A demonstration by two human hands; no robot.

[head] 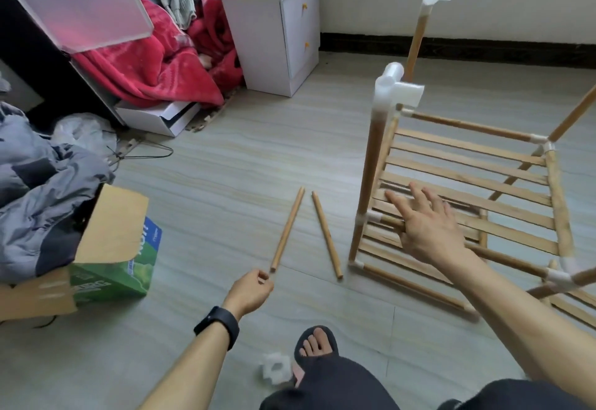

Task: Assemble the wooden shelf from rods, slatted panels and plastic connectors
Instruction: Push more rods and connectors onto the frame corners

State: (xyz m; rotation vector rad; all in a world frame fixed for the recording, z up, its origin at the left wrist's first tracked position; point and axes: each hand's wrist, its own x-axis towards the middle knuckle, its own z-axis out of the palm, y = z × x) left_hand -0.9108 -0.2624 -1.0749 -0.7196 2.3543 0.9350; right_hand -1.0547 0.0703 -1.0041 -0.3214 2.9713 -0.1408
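The half-built shelf frame (372, 164) stood on the floor (225, 151). The right hand (425, 225) lay spread, fingers apart, over its front slats, probably steadying it. Left of the frame lay two loose rods (288, 229). The left hand (250, 290), curled on nothing visible, hovered just short of one rod's end, likely to fetch it.

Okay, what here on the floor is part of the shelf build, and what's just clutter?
For the shelf: two loose rods, half-built frame, slatted panel, corner connector, spare connector by the foot.
Lying about: cardboard box, red blanket, white cabinet, grey jacket.
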